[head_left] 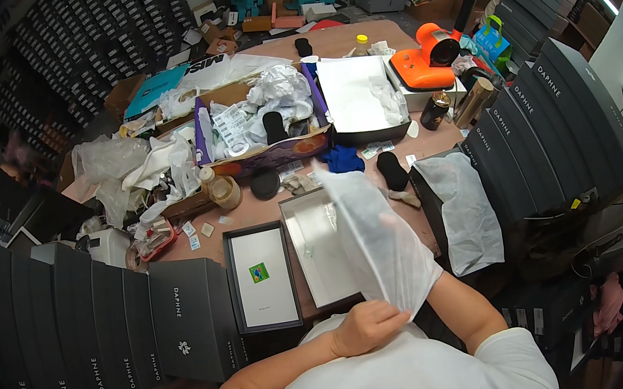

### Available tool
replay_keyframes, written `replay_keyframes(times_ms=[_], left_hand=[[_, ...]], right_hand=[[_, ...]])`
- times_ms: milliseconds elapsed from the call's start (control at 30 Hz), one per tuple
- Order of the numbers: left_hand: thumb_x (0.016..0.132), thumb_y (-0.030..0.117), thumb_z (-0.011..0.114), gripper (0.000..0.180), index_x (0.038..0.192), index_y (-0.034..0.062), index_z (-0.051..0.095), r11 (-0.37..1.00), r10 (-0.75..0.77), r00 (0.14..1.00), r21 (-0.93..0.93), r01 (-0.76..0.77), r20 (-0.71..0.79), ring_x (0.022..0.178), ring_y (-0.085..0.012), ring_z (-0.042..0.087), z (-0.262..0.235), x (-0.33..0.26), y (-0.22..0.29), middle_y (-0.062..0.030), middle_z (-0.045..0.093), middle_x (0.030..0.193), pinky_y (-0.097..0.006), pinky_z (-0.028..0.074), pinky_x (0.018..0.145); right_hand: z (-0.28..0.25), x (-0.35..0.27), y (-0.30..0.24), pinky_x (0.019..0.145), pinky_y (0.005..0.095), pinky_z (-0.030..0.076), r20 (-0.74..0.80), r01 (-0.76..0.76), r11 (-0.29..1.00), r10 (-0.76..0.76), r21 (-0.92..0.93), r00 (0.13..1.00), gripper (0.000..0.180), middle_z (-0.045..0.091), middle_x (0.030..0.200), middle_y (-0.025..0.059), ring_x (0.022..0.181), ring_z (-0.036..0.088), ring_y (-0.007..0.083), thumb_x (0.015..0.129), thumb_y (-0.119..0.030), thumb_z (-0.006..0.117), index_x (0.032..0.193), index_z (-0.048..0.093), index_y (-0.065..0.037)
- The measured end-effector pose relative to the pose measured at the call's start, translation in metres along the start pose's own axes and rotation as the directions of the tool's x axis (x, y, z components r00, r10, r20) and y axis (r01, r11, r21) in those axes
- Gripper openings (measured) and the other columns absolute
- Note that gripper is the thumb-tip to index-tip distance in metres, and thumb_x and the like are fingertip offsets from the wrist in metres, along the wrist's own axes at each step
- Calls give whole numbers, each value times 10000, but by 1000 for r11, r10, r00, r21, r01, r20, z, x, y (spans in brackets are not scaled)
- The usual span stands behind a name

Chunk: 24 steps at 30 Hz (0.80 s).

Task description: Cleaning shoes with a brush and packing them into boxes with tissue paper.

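A white translucent bag point(369, 210) hangs over the table's near side, in front of my body. My left hand point(374, 325) pinches its lower edge. My right hand point(401, 239) is inside the bag, showing faintly through the material; its fingers are too blurred to make out. Under and left of the bag lies a box part with a white inside point(317, 261). Beside that is a dark-rimmed box part point(267, 312) with a white surface and a green sticker. Right of my right arm, a white bag point(461, 213) lies over an open dark box.
Stacks of dark grey shoeboxes rise on the left point(184, 308) and right point(549, 129). Farther back stand a purple carton point(266, 153) of crumpled paper, a white-topped box point(349, 94), an orange machine point(425, 67) and a bottle point(221, 189). Black rolled items point(392, 171) lie nearby.
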<state>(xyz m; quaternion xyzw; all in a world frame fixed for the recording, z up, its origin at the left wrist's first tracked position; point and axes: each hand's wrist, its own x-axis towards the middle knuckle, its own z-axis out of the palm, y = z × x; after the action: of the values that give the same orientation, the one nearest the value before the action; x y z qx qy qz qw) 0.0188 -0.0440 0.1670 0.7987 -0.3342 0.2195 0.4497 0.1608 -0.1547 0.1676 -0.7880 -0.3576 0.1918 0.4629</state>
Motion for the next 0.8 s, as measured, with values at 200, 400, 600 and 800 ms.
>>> replay_keyframes(times_ms=[200, 400, 600, 800], left_hand=[[762, 103, 666, 314, 1051, 2, 597, 995, -101, 979, -9, 104, 176, 728, -258, 590, 2, 11, -13, -106, 567, 838, -345, 484, 612], [767, 458, 742, 871, 1414, 67, 311, 245, -946, 297, -881, 405, -128, 1248, -290, 436, -18, -45, -28, -122, 441, 1356, -418, 356, 1043], [786, 334, 752, 773, 1392, 76, 347, -113, -988, 130, -968, -225, 85, 1253, -281, 437, -18, -49, -59, -104, 463, 1354, -458, 342, 1076], [799, 117, 711, 528, 1259, 26, 468, 462, -883, -55, -883, 78, -466, 1076, -226, 558, -59, -71, -69, -95, 554, 1203, -381, 448, 958]], right_hand=[[0, 23, -31, 963, 400, 432, -9, -106, 951, 108, -289, 994, 614, 513, 1279, 198, 1114, 548, 325, 818, -343, 647, 1339, 468, -70], [15, 21, -36, 931, 440, 429, -10, 229, 881, -256, -414, 967, 659, 525, 1234, 211, 1089, 538, 386, 774, -417, 660, 1309, 488, -73], [90, 30, -20, 938, 440, 414, 172, 283, 856, -230, -432, 958, 493, 531, 1227, 184, 1138, 505, 348, 847, -348, 561, 1267, 533, -91], [58, -39, 17, 1024, 422, 388, 509, -401, 705, 66, 585, 858, 551, 484, 1318, 166, 1210, 501, 318, 933, -353, 467, 1411, 352, -105]])
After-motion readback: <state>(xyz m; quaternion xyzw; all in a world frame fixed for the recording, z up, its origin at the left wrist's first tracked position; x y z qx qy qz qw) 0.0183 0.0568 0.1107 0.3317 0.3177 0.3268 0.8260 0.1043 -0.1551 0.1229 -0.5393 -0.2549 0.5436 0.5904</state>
